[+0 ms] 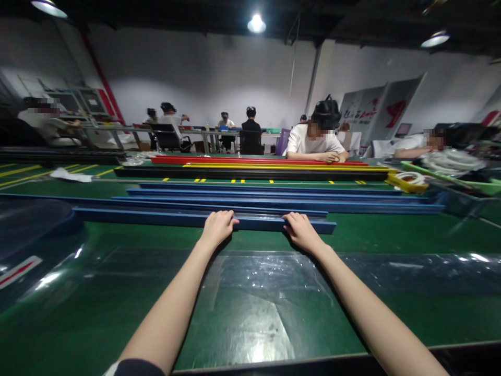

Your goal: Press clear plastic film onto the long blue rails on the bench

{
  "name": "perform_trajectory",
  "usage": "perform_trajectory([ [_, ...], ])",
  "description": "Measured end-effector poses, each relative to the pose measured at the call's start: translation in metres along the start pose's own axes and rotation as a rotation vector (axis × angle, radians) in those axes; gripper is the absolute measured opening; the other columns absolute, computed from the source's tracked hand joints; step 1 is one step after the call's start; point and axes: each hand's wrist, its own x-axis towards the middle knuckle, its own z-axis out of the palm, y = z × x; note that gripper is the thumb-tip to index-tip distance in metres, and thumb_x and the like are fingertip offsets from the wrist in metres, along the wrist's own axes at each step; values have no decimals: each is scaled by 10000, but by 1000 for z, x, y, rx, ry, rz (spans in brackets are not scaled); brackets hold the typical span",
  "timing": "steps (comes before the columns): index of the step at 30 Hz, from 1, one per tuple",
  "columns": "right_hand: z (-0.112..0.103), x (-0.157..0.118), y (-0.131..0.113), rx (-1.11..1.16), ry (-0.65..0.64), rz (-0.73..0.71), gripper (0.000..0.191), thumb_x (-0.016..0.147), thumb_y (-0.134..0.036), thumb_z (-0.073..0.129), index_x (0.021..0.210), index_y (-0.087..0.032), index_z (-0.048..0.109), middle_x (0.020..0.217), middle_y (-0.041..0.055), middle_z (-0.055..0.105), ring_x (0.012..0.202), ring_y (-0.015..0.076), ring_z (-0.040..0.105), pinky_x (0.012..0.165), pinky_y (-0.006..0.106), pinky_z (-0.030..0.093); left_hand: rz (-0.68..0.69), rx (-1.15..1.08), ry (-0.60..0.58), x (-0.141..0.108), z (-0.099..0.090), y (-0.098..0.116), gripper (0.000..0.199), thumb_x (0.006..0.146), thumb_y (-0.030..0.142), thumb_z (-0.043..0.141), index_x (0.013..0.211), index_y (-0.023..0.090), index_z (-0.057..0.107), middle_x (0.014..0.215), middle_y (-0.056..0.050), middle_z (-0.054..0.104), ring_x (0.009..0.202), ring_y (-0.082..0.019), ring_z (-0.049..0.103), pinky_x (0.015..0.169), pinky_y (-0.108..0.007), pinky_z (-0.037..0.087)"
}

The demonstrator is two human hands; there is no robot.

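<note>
A long blue channel strip [156, 218] lies across the green table [364, 235], nearest to me among several blue strips. My left hand [219, 227] is closed over its near edge, fingers over the top and thumb pointing right. Further right, near the strip's right end, my right hand [301, 230] grips the same edge with bent fingers, thumb pointing left. The strip's inner channel shows between my hands. Between my forearms and under them lies a clear plastic sheet [250, 303] with bright reflections.
Behind are more blue strips [274, 201], a black strip [254, 174], yellow and red strips. A roll of clear film [35, 235] sits at left. Across the table a person [313, 138] leans on folded arms; a green tray [450, 175] with coiled white tubing is at right.
</note>
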Motion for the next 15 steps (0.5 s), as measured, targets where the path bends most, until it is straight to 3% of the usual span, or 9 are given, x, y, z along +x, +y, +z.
perform_trajectory([
  [4,5,0,4,-80,64,139,187,881,-281,431,995,-171,531,979,86,606,923,210,494,814,329,280,-60,16,6,-2,1,-16,233,882,367,407,810,209,562,828,-59,660,831,-218,591,697,-303,357],
  [9,10,-2,3,-95,156,347,225,857,-396,468,880,-186,543,917,77,621,885,231,491,810,362,251,-4,23,78,-3,9,-20,226,881,344,399,785,199,543,803,-69,643,823,-227,571,710,-325,346],
  [15,13,-2,9,-78,152,348,266,855,-441,463,854,-197,571,901,69,623,885,228,476,788,345,262,31,-6,146,-2,18,-22,215,872,339,409,769,199,537,799,-72,634,819,-231,548,700,-338,331],
])
